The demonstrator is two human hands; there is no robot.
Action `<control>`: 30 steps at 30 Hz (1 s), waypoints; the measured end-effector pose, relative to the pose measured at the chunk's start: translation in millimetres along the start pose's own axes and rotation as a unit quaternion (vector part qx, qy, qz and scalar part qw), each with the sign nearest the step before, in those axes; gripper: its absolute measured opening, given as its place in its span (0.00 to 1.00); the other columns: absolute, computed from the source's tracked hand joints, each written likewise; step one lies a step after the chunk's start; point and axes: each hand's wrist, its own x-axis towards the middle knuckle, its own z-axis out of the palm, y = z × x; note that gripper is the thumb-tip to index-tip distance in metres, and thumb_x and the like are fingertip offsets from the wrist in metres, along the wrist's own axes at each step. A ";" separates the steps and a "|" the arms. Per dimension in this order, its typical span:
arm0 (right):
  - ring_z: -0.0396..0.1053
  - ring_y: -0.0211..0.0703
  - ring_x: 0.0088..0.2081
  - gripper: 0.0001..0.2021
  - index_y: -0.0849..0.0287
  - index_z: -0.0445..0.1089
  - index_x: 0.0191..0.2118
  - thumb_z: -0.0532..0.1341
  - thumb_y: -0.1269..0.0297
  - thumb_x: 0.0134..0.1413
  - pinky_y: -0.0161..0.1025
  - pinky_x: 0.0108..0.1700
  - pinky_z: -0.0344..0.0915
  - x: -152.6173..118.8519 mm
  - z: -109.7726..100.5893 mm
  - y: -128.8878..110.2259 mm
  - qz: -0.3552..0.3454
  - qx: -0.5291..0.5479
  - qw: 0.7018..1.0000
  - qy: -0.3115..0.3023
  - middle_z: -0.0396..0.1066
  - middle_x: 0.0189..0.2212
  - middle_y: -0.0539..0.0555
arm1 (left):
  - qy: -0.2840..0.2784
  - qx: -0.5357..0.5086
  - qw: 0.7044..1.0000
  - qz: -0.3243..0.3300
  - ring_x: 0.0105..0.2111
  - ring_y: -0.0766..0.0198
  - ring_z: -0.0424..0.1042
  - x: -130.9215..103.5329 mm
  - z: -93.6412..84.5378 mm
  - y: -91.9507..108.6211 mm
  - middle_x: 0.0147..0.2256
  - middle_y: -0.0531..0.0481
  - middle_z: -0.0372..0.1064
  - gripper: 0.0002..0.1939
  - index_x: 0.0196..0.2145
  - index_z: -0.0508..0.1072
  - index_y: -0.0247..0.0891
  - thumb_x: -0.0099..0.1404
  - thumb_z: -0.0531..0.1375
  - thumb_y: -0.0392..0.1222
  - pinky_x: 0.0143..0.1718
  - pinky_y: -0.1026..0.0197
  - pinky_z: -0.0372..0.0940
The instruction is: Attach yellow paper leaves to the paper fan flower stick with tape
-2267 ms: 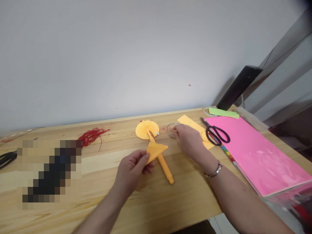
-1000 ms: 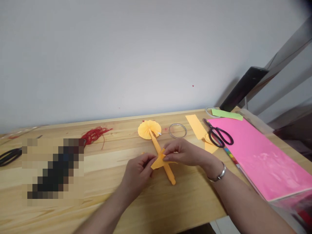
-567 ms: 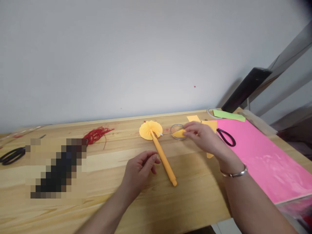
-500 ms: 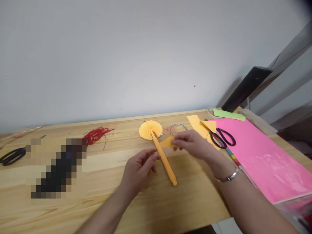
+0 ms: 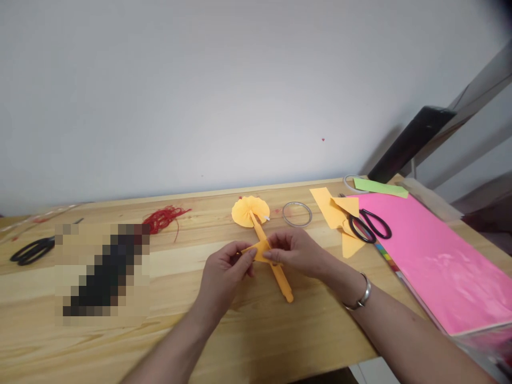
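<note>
Between my two hands is a small piece of orange paper (image 5: 260,250). My left hand (image 5: 229,266) pinches its left end between thumb and fingers. On the right side my right hand (image 5: 294,250) grips the same piece, thumb on top. Under the paper lies an orange rolled-paper stick (image 5: 283,281), slanting across the table. A round pleated paper fan (image 5: 245,212) in the same orange sits at the stick's far end. The held paper covers the stick's middle, and I cannot tell whether the two touch.
A metal ring (image 5: 297,214) lies beyond my right hand. Orange paper scraps (image 5: 330,210) and black-handled scissors (image 5: 376,224) lie beside pink paper (image 5: 432,256) and a green strip (image 5: 380,188). At left are red strings (image 5: 166,217), other scissors (image 5: 34,250) and a pixelated dark object (image 5: 106,274).
My right hand has brought the orange paper down and left over the stick. My left fingers, free of that piece before, now pinch its other end. The view has shifted slightly.
</note>
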 end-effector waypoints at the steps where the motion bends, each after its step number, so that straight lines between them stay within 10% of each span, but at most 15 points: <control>1: 0.60 0.33 0.24 0.08 0.61 0.68 0.25 0.62 0.61 0.47 0.32 0.26 0.56 0.7 0.1 1.2 0.000 -0.016 1.000 0.018 0.64 0.22 0.47 | 0.000 -0.002 1.000 0.000 0.18 0.71 0.61 0.2 -0.4 -0.6 0.16 0.56 0.64 0.11 0.28 0.74 0.35 0.54 0.63 0.48 0.21 0.68 0.55; 9: 0.55 0.32 0.21 0.11 0.60 0.66 0.23 0.57 0.63 0.54 0.32 0.23 0.52 -0.3 0.1 2.8 -0.082 -0.156 0.976 0.126 0.60 0.17 0.46 | 0.038 -0.084 0.996 -0.014 0.17 0.71 0.62 2.1 -2.4 -2.5 0.19 0.54 0.68 0.13 0.27 0.72 0.35 0.55 0.62 0.49 0.19 0.68 0.55; 15: 0.66 0.41 0.34 0.10 0.60 0.69 0.38 0.51 0.72 0.59 0.41 0.38 0.59 -6.5 2.6 9.1 -0.386 -0.492 0.765 0.151 0.72 0.32 0.56 | -0.036 -0.177 0.978 -0.105 0.19 0.66 0.68 2.3 -1.0 -1.1 0.23 0.45 0.73 0.18 0.28 0.73 0.32 0.56 0.60 0.54 0.18 0.67 0.55; 18: 0.67 0.41 0.35 0.09 0.60 0.69 0.37 0.52 0.74 0.59 0.42 0.40 0.60 -7.7 5.4 8.1 -0.439 -0.530 0.717 0.108 0.72 0.34 0.57 | -0.035 -0.144 0.987 -0.061 0.19 0.69 0.64 2.7 -2.1 -4.0 0.18 0.51 0.69 0.12 0.23 0.72 0.33 0.54 0.63 0.47 0.20 0.68 0.55; 22: 0.67 0.44 0.39 0.07 0.61 0.69 0.39 0.57 0.66 0.56 0.43 0.43 0.62 -7.0 6.6 4.7 -0.415 -0.401 0.808 0.119 0.73 0.38 0.58 | 0.010 -0.115 0.993 -0.031 0.17 0.72 0.57 3.6 -4.3 -4.3 0.15 0.56 0.63 0.10 0.21 0.71 0.35 0.54 0.63 0.43 0.18 0.69 0.52; 26: 0.68 0.40 0.33 0.10 0.60 0.71 0.37 0.57 0.60 0.56 0.38 0.35 0.65 -4.2 7.9 4.8 -0.203 -0.190 0.952 0.126 0.73 0.31 0.54 | 0.012 -0.052 0.998 -0.034 0.15 0.72 0.56 2.4 -4.0 0.4 0.14 0.55 0.63 0.10 0.22 0.71 0.35 0.55 0.61 0.44 0.17 0.68 0.50; 30: 0.68 0.39 0.30 0.10 0.60 0.72 0.36 0.61 0.61 0.50 0.37 0.32 0.66 -0.4 12.4 7.5 -0.047 -0.040 0.996 0.072 0.72 0.28 0.52 | -0.015 -0.011 1.000 -0.026 0.16 0.70 0.59 2.8 -2.6 0.0 0.14 0.55 0.64 0.11 0.26 0.74 0.35 0.55 0.62 0.47 0.18 0.68 0.51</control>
